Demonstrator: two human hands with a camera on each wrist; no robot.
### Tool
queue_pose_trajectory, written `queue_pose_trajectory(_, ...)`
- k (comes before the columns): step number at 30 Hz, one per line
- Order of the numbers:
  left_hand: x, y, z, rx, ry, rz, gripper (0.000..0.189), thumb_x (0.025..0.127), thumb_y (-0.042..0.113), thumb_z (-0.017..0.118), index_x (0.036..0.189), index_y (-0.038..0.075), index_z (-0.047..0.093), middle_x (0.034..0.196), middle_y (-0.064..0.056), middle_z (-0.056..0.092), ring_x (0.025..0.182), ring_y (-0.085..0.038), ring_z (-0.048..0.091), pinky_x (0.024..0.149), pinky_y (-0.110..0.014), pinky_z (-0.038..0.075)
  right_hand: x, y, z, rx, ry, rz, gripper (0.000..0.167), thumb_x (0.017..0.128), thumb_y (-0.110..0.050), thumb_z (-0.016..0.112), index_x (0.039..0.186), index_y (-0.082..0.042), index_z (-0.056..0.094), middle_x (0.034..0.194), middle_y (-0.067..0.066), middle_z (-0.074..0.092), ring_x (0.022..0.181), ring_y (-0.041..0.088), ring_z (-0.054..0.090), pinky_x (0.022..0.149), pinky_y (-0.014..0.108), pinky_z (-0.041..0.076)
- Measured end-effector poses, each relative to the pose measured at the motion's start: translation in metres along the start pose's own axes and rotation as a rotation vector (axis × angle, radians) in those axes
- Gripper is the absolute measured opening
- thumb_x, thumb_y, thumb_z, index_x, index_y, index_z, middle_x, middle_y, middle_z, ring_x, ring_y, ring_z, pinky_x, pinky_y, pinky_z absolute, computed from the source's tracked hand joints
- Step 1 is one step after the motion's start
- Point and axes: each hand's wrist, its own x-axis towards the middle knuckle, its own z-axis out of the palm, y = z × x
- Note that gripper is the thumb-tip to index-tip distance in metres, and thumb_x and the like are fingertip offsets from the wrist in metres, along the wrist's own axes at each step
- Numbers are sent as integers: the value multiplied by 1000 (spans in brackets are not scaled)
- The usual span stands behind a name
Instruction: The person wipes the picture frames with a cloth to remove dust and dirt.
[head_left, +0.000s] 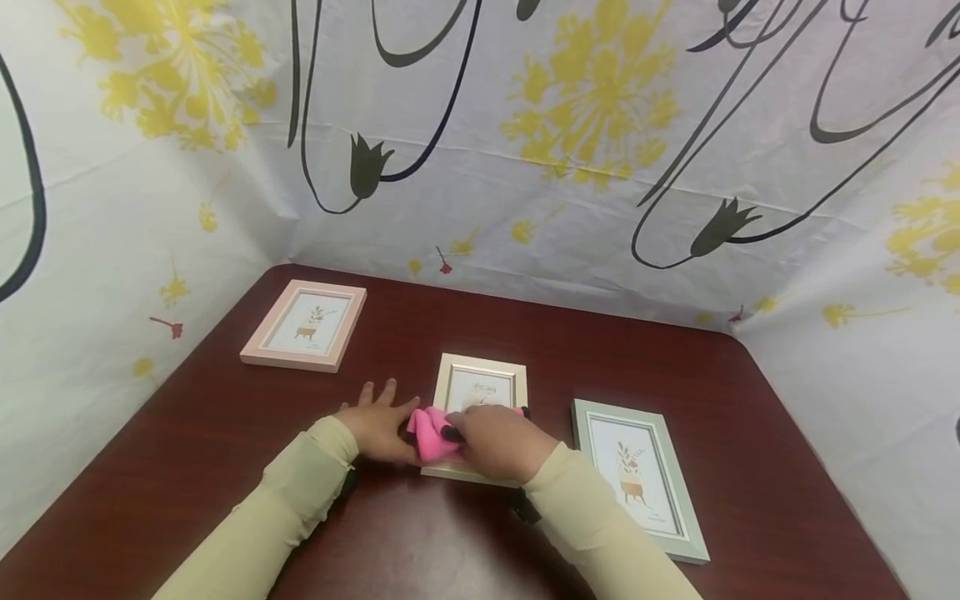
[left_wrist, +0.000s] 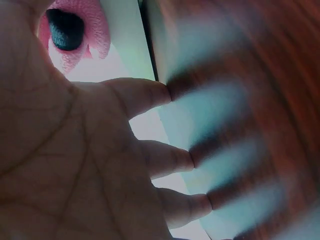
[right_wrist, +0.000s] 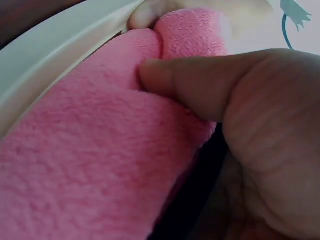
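Observation:
A cream picture frame (head_left: 442, 383) lies flat at the middle of the dark red table, partly covered by hands and cloth. My right hand (head_left: 504, 442) grips a bunched pink cloth (head_left: 431, 435) with dark edging against the frame. From the right wrist view, the thumb presses on the fuzzy cloth (right_wrist: 90, 140) beside the frame's pale rim (right_wrist: 65, 65). My left hand (head_left: 382, 427) is at the frame's left edge, fingers spread. Its palm (left_wrist: 75, 145) fills much of the left wrist view; whether its thumb touches the frame or the cloth cannot be told.
A pink picture frame (head_left: 255, 350) lies at the table's back left, and a pale green one (head_left: 678, 475) to the right. White curtain-like sheeting (head_left: 480, 150) with yellow flowers and dark stems surrounds the table (head_left: 420, 542) at the back and sides.

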Motion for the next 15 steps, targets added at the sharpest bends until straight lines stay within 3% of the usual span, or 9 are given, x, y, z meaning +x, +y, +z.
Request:
queue_pose_trajectory(6,2,0,-6,-14,-7,46,101,75,70,68,155,15,37,159,-31,15,141,-60,6,103,-79,14,-8,9,-1,36,117,42,17,92,-18,71,109,-18,69,81,-4,64,74,15,61,72,33,53)
queue_pose_trajectory(10,5,-5,-13,-19,16,81,91,83,66,64,153,12,40,157,-31,22,141,-59,12,105,-77,12,-23,13,-4,33,212,70,31,93,-13,69,124,-14,66,103,3,72,92,21,68,82,39,55)
queue_pose_trajectory(15,20,-3,-20,-13,82,85,84,89,60,61,152,8,41,157,-31,24,143,-57,10,105,-78,6,-37,27,-4,-8,238,170,40,95,-6,63,135,-8,61,121,11,68,110,29,65,93,44,52)
